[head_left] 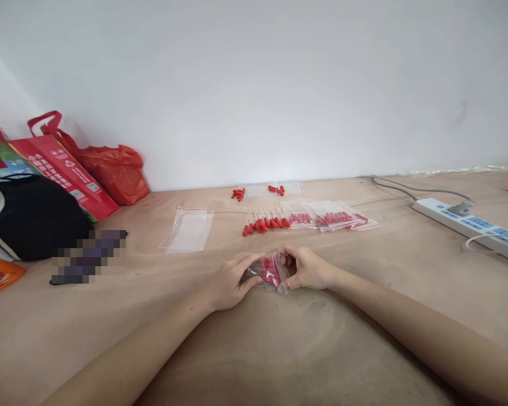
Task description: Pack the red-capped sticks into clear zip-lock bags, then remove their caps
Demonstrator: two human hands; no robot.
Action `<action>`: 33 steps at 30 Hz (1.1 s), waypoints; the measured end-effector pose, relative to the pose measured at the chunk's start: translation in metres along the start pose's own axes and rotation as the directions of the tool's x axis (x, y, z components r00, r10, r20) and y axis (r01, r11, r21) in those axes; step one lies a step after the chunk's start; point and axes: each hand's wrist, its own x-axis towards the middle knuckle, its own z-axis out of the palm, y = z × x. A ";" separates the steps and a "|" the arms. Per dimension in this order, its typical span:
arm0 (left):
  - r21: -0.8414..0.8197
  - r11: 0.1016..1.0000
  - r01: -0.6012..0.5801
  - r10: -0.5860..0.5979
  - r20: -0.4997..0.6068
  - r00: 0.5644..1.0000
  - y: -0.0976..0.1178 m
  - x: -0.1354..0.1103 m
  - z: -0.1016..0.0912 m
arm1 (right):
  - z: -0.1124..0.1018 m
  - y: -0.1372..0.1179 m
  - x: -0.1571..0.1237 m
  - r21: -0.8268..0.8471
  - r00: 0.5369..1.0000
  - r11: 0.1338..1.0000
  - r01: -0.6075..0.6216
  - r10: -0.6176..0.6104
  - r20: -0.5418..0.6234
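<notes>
Both my hands meet low over the wooden table [364, 293] on a small clear zip bag [272, 272] holding red-capped pieces. My left hand [231, 281] pinches the bag's left end with closed fingers. My right hand [305, 268] grips its right end, fingers curled. Just beyond lies a row of loose red-tipped sticks [265, 222]. To their right sit filled zip bags [334, 217]. A pile of empty clear bags [189, 229] lies to the left. More red pieces [238, 194] lie near the wall.
A white power strip [469, 224] with grey cable runs along the right. At the left stand a black bag [29, 217], a red shopping bag [63, 169] and a red plastic bag [116, 172]. A blurred dark object [88, 256] lies beside them.
</notes>
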 end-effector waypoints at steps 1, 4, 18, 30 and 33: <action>0.002 1.000 -0.011 0.011 -0.007 1.000 -0.001 0.000 0.000 | 0.000 0.000 0.000 -0.017 1.000 1.000 0.012 -0.013 -0.019; 0.007 0.999 -0.036 0.037 -0.051 0.998 -0.004 0.000 0.002 | -0.001 -0.004 -0.002 -0.103 0.992 0.988 0.117 -0.121 -0.042; 0.015 0.999 -0.033 0.034 -0.082 0.996 -0.010 0.001 0.006 | -0.003 -0.025 0.003 -0.418 0.975 0.883 0.216 -0.173 0.139; 0.001 0.999 -0.032 0.032 -0.084 0.996 -0.008 0.003 0.004 | -0.001 -0.023 -0.002 -0.337 0.972 0.912 0.233 -0.224 0.066; -0.003 0.999 -0.032 0.032 -0.089 0.996 -0.008 0.004 0.004 | 0.000 -0.021 -0.001 -0.191 0.971 0.952 0.238 -0.237 0.029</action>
